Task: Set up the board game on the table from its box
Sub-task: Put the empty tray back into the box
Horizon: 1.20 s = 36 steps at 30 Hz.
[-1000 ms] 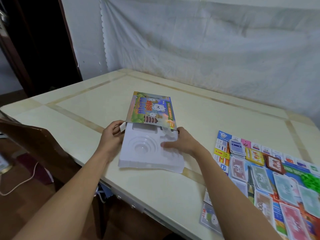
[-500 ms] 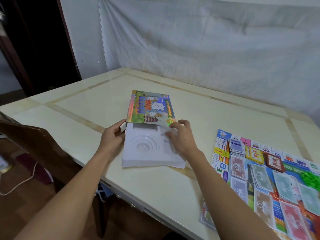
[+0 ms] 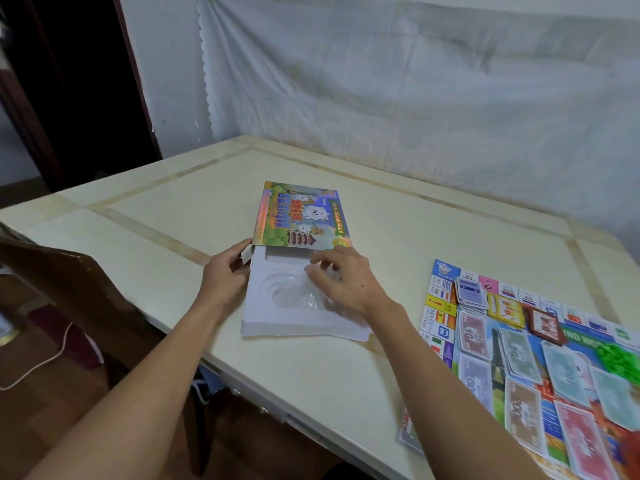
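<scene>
The colourful game box (image 3: 301, 216) lies flat on the cream table (image 3: 166, 209), its white plastic tray (image 3: 277, 320) slid partway out toward me. My left hand (image 3: 221, 275) grips the left side of the box at its opening, thumb by a white flap. Over the tray's ringed hollow, my right hand (image 3: 346, 282) has curled fingers that pinch a crinkled clear plastic film (image 3: 301, 296). At the right, the game board (image 3: 441, 306) lies unfolded, carrying paper banknotes (image 3: 519, 355), a stack of cards (image 3: 471, 292) and a heap of green pieces (image 3: 620, 358).
A dark wooden chair back (image 3: 69, 278) stands at the table's near left edge. A white cloth (image 3: 415, 98) hangs on the wall behind the table. The board overhangs the table's near edge at the lower right.
The tray has slid further into the box. My right hand lifted off the tray's right side, moved toward its middle, and now pinches clear plastic over the hollow. My left hand stayed.
</scene>
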### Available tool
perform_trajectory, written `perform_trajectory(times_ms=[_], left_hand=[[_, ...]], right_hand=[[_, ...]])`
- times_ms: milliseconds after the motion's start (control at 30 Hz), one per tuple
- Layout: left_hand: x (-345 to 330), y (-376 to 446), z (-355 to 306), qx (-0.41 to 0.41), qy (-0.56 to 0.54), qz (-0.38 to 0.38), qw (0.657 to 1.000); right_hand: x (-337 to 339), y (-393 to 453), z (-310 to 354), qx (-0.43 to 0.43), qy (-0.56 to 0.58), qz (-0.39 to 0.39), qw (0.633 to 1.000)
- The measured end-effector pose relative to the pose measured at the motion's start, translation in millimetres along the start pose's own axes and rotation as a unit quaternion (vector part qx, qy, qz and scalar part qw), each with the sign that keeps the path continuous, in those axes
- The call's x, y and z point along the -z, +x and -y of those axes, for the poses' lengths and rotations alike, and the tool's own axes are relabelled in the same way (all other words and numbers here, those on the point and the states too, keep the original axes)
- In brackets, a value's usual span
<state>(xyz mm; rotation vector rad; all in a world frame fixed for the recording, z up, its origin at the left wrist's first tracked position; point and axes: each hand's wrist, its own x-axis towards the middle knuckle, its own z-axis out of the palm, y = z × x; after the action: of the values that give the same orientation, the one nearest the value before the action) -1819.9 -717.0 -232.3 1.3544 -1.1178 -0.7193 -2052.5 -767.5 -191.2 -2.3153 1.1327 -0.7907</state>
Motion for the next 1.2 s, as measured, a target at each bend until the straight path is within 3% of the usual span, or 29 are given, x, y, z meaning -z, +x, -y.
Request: perform_trajectory(times_ms=[233,367,500,600,667,800,867,933,1033,1200], left_hand=[[0.0,0.7,2.1,0.006,-0.010,-0.011,1.000],[1.6,2.2,3.7,0.008,0.006,-0.010,1.000],[2.7,2.4,3.7,0.004,0.023,-0.007,1.000],[-0.2,0.0,0.2,-0.005,0.028,-0.010,1.000],[-0.7,-0.7,-0.8,-0.010,0.030,-0.009,0.999],[-1.4,-2.0,-3.8,-0.010,0.024,-0.013,1.000],[-1.9,-2.7,-5.5,-0.015,0.021,-0.010,1.000],[-1.1,-2.3,-4.5,-0.016,0.019,-0.010,1.000],[-0.4,-0.7,-2.6,-0.015,0.024,-0.010,1.000],[-1.0,1.6,-0.4,-0.009,0.049,-0.025,0.998]], right_hand=[[6.0,1.6,15.2,0.007,0.033,0.104,0.994],[8.4,3.5,21.4,0.017,0.058,0.092,0.994],[9.9,3.5,30.4,0.002,-0.007,0.202,0.979],[9.2,7.0,29.2,0.018,0.008,0.216,0.976],[6.1,13.5,25.6,0.018,0.054,0.151,0.987],[-9.3,31.6,15.4,0.045,0.049,-0.112,0.991],[-20.1,36.7,14.2,0.041,0.015,-0.154,0.987],[-28.9,39.8,16.3,0.025,-0.038,-0.112,0.993],[-35.5,37.7,26.7,-0.016,-0.195,0.036,0.980],[-40.8,30.2,29.6,-0.006,-0.258,0.141,0.956]])
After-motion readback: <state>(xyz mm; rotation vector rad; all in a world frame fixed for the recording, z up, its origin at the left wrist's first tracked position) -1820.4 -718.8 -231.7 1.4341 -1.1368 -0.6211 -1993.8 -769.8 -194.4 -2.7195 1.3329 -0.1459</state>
